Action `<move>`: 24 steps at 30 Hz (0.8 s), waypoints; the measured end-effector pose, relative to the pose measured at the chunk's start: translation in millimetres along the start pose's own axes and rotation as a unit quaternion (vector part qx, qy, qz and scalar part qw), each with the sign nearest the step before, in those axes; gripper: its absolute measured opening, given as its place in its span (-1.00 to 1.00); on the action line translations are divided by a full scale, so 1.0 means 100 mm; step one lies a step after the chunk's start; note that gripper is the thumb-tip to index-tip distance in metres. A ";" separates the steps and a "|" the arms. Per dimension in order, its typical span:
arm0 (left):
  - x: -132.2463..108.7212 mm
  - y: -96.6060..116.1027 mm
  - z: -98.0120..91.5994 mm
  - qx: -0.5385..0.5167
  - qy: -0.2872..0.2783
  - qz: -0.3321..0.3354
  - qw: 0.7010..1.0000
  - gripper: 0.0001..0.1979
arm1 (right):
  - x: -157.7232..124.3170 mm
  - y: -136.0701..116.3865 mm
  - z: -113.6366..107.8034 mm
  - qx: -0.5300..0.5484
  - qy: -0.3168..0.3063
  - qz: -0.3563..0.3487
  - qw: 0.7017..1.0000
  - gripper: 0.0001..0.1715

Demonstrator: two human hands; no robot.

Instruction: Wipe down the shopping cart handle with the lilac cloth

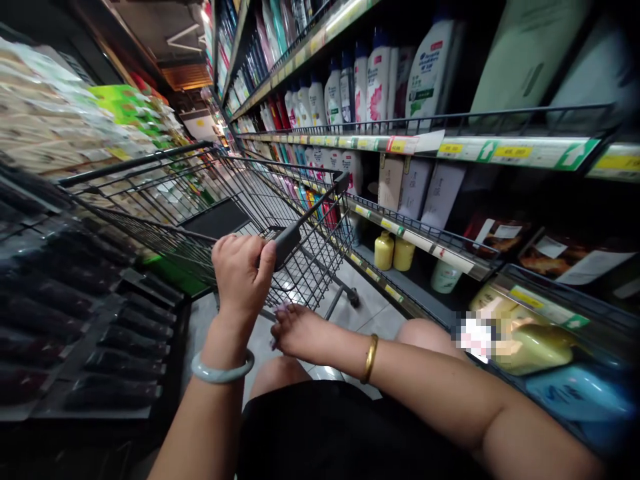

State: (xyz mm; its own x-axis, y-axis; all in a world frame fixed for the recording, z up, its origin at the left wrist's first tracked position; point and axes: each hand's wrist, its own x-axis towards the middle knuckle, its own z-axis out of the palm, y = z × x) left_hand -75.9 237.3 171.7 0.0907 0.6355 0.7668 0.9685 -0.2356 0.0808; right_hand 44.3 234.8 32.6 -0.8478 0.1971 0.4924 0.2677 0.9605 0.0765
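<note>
My left hand [241, 272], with a pale bangle at its wrist, is wrapped round the dark handle [289, 244] of a wire shopping cart [320, 283]. The cart stands in front of me, and I see only bare wire and a dark panel [216, 215] inside its basket. Lower down, just behind the basket, my right hand [301, 332] hangs palm down with loosely bent fingers and nothing visible in them. A gold bangle [370, 359] circles that wrist. The underside of its fingers is hidden.
Shelves on the right carry shampoo bottles [379, 83], boxes [414, 187] and yellow bottles [384, 251], with price strips [510, 152] along their edges. Stacked packages [45, 120] and dark packs [125, 347] line the left. A tiled aisle floor [373, 307] runs between.
</note>
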 end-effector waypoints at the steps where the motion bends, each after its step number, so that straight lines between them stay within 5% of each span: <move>1: -0.02 -0.01 0.00 0.005 0.017 0.000 1.000 -0.58 | 0.01 0.04 -0.10 0.021 -0.003 -0.023 1.000 -0.72; 3: -0.05 -0.05 -0.02 0.002 0.047 0.001 0.999 -0.56 | 0.05 0.15 -0.39 0.051 0.023 -0.038 0.998 -0.84; 7: -0.11 -0.14 -0.04 -0.023 0.070 -0.005 0.997 -0.53 | 0.11 0.38 -0.76 0.013 0.169 0.027 0.985 -0.67; 13: -0.21 -0.23 -0.07 -0.067 0.110 -0.009 0.992 -0.55 | 0.11 0.77 -0.25 0.089 0.238 0.102 0.962 -0.75; 18: -0.23 -0.27 -0.03 -0.098 0.188 -0.009 0.977 -0.53 | 0.26 0.83 -0.34 0.125 0.449 0.280 0.839 -0.75; 19: -0.23 -0.29 -0.02 -0.101 0.202 -0.008 0.974 -0.52 | 0.31 0.75 -0.40 0.121 0.462 0.271 0.836 -0.76; 24: -0.25 -0.37 -0.06 -0.108 0.172 0.010 0.979 -0.49 | 0.47 0.50 -0.54 0.094 0.363 0.045 0.926 -0.72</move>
State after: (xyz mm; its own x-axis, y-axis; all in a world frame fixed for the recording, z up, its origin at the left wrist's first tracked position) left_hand -115.2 225.3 153.7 -0.0108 0.3531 0.9355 0.8919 -0.4195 0.1686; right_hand 42.8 281.4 106.7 -0.2770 0.1598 0.9475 0.1812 0.9771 -0.1118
